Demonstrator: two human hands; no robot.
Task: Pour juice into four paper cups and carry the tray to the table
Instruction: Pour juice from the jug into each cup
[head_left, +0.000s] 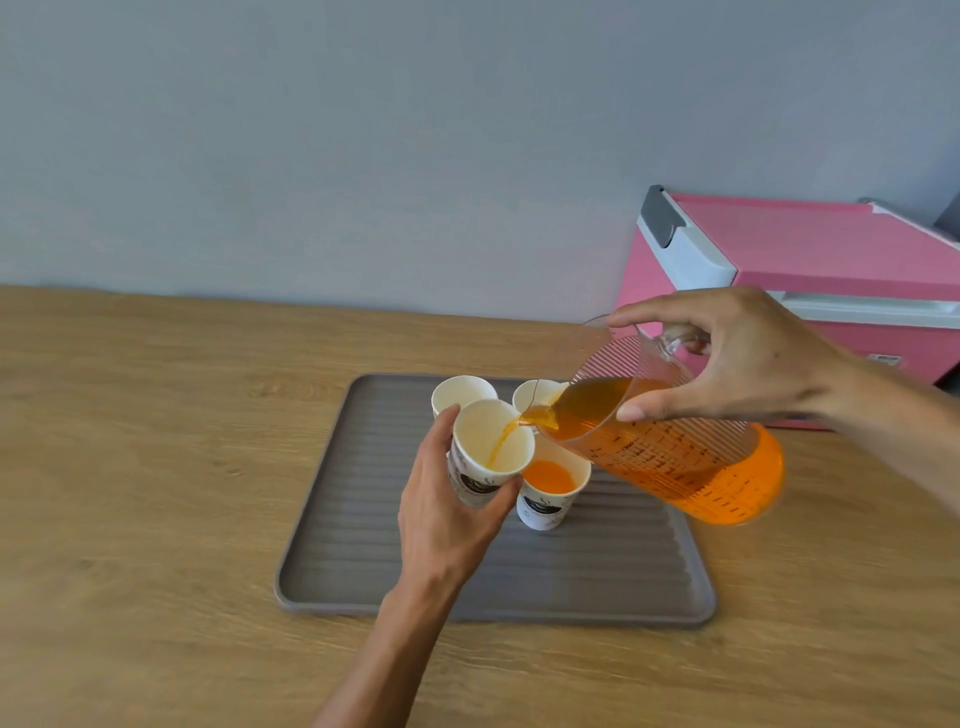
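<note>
We see even, soft daylight with no hard glare; the tray throws only a faint shadow along its near rim; left of the tray the wood grain smears with motion blur; straight edges bow toward the frame's borders.

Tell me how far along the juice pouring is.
One cup on the tray already holds juice. The right hand tilts the pitcher, streaming juice into a second cup held in the left hand. Two rear cups look empty. Filling those and carrying the tray remain.
</note>
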